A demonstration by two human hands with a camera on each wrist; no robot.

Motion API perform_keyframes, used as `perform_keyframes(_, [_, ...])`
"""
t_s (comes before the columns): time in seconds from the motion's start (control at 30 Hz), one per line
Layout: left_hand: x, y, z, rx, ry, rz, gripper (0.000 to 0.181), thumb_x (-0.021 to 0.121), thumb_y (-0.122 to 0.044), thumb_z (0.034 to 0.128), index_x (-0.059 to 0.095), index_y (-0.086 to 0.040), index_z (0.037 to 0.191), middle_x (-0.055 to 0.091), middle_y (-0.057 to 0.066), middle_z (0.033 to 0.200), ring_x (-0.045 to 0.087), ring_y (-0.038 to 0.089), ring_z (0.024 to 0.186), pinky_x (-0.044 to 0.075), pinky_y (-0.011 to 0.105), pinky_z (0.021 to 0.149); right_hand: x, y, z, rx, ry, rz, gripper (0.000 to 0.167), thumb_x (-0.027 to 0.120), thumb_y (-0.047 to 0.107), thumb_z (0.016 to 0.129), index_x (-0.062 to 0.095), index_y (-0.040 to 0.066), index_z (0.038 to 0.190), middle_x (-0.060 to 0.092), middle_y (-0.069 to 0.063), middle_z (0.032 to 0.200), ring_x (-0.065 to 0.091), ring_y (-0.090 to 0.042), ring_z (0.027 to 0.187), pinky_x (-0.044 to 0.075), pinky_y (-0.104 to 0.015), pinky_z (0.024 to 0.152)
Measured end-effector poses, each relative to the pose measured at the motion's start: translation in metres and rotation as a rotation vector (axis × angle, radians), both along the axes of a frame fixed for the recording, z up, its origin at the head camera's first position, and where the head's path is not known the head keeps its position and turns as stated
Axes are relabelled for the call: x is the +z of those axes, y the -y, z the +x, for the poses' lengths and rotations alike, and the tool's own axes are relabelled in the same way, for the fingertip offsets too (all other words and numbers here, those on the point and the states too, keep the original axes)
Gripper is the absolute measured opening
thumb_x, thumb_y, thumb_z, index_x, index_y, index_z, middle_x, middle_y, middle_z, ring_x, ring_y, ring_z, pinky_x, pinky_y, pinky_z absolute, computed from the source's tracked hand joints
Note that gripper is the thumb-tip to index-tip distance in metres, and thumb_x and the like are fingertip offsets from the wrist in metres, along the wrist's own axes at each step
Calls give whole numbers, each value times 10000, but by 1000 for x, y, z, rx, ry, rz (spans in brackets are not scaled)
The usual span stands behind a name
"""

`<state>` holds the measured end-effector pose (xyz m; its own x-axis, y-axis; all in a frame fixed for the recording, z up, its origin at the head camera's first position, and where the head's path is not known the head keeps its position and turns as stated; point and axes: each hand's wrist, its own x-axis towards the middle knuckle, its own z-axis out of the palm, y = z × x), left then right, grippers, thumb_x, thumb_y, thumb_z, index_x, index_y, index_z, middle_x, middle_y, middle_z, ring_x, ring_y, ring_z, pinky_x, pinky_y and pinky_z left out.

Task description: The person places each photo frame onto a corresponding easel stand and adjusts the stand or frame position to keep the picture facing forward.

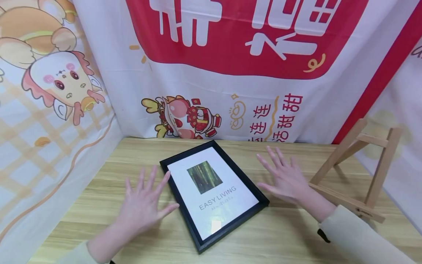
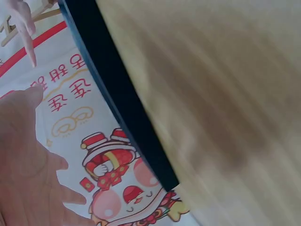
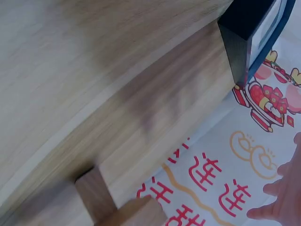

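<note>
A black picture frame lies flat and at an angle on the wooden table, its white sheet reading "EASY LIVING" under a green picture. To its left, the left hand hovers with fingers spread, thumb near the frame's left edge. The right hand is spread in the air at the frame's right, between it and a small wooden easel. Neither hand holds anything. The left wrist view shows the left hand beside the frame's dark edge; the right wrist view shows the right hand's fingers and the frame's corner.
The easel stands on the table's right side. Behind the table hangs a red and white printed cloth, and cloth with cartoon figures covers the left side. White cloth also hangs on the right.
</note>
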<state>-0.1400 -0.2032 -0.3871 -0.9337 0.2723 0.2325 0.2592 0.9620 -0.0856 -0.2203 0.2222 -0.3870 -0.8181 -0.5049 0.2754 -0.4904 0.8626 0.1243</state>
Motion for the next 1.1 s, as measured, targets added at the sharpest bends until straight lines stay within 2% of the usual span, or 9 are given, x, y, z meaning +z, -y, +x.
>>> perform_keyframes(0.17, [-11, 0, 2, 15, 25, 27, 946, 447, -773, 838, 217, -208, 1561, 71, 174, 1593, 73, 494, 1405, -19, 751, 1005, -7, 14, -11, 16, 63, -2, 885, 445, 734, 867, 220, 233, 1561, 43, -146, 1614, 81, -415, 1438, 147, -719, 1054])
perform_keyframes(0.33, [-25, 1, 0, 19, 59, 37, 1003, 412, -794, 833, 216, -124, 1554, 88, 211, 1574, 91, 507, 1395, -10, 755, 1000, -15, 28, -21, 60, 118, -14, 873, 440, 728, 876, 238, 221, 1557, 76, -154, 1610, 109, -407, 1438, 159, -699, 1068])
perform_keyframes(0.5, [-36, -3, -2, 30, 117, 74, 1063, 373, -818, 824, 195, -58, 1546, 122, 231, 1557, 163, 517, 1375, 52, 768, 1000, -22, 35, -32, 109, 157, -27, 836, 503, 659, 895, 260, 203, 1553, 130, -156, 1602, 184, -406, 1422, 209, -679, 1069])
perform_keyframes(0.63, [-43, -7, -5, 50, 135, 99, 1114, 349, -845, 805, 206, -15, 1535, 180, 251, 1546, 219, 504, 1370, 114, 775, 1003, -27, 38, -42, 116, 209, -25, 818, 515, 627, 909, 236, 216, 1560, 148, -151, 1600, 216, -384, 1420, 230, -658, 1076])
perform_keyframes(0.87, [-48, -14, -10, 74, 190, 117, 1169, 331, -863, 792, 240, 66, 1498, 217, 266, 1537, 265, 468, 1370, 115, 766, 1018, -35, 40, -56, 100, 278, -31, 827, 481, 647, 915, 239, 187, 1558, 249, -180, 1564, 277, -375, 1397, 267, -616, 1083])
perform_keyframes(1.1, [-49, -19, -11, 77, 222, 131, 1175, 348, -858, 794, 285, 102, 1469, 277, 276, 1516, 271, 428, 1386, 125, 759, 1027, -41, 42, -61, 70, 371, -29, 802, 445, 649, 928, 262, 178, 1551, 318, -181, 1526, 326, -391, 1364, 283, -602, 1077])
